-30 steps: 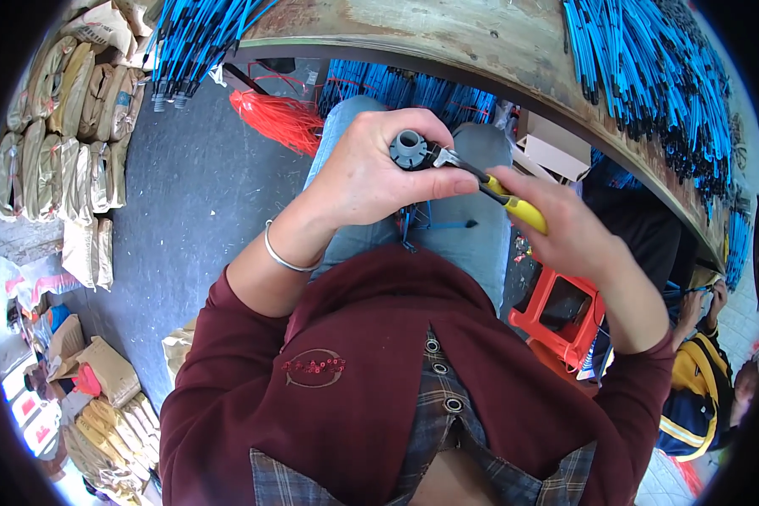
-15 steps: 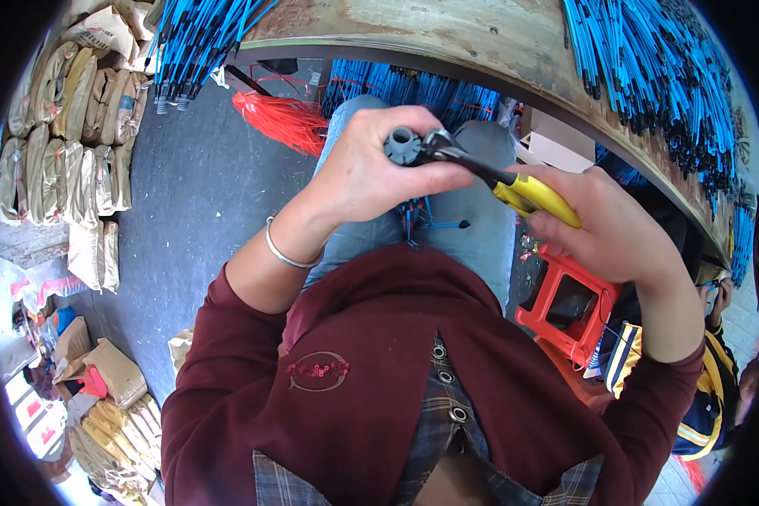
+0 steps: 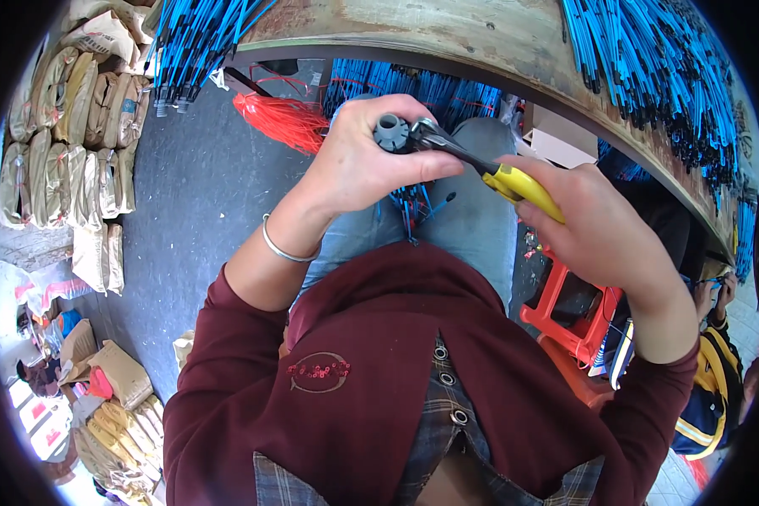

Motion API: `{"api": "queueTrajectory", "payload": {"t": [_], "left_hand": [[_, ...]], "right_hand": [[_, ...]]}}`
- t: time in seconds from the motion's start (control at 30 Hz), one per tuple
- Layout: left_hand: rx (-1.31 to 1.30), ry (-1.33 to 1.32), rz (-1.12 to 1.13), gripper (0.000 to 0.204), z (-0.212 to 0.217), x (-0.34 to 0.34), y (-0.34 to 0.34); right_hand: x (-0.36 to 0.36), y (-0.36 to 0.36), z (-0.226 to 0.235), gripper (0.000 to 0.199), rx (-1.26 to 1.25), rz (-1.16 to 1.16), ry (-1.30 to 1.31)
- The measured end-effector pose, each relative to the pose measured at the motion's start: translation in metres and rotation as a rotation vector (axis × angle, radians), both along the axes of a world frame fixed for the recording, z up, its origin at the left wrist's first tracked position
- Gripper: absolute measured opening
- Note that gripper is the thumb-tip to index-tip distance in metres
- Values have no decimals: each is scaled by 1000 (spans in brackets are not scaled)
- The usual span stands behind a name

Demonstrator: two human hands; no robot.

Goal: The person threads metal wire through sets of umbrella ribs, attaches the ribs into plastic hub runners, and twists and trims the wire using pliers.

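Observation:
My left hand [image 3: 367, 156] is wrapped round a grey ribbed tube-shaped fitting [image 3: 391, 131], its open round end turned up toward me. Blue rods with black tips [image 3: 411, 202] hang below that hand, over my lap. In my right hand [image 3: 586, 215] is a pair of pliers with yellow handles [image 3: 527, 187], its fingers closed round the grips. The dark metal jaws [image 3: 434, 135] meet the side of the grey fitting by my left thumb. What exactly the jaws bite on is too small to tell.
A wooden table [image 3: 413, 29] runs across the top, with bundles of blue rods [image 3: 649, 67] on it. More lie beneath. Red plastic strands [image 3: 278, 121] are on the dark floor. Wrapped brown packages [image 3: 76, 126] are stacked at left, a red stool [image 3: 565, 312] stands at right, near another person [image 3: 708, 379].
Both hands have shifted slightly left, carrying the fitting and the pliers along. The jaws and the fitting have tilted a little.

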State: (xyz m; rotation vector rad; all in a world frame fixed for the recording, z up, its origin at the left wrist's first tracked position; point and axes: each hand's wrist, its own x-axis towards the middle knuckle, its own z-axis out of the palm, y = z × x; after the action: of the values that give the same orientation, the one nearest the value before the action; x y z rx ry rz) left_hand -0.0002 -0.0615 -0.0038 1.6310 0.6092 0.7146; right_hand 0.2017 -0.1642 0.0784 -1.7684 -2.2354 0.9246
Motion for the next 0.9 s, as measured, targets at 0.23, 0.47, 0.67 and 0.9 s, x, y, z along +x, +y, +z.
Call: {"api": "queueTrajectory", "payload": {"t": [0.23, 0.47, 0.67, 0.9], "left_hand": [[-53, -263, -118, 36, -13, 1, 4], [-70, -205, -184, 43, -31, -2, 17], [-112, -225, -165, 41, -32, 0, 16], [-7, -26, -124, 40, -18, -1, 15]], "right_hand": [[21, -10, -79, 58, 127, -192, 639], [8, -18, -98, 70, 47, -417, 763], [24, 6, -106, 51, 1195, -155, -394], [11, 6, -96, 40, 1301, -6, -499]]}}
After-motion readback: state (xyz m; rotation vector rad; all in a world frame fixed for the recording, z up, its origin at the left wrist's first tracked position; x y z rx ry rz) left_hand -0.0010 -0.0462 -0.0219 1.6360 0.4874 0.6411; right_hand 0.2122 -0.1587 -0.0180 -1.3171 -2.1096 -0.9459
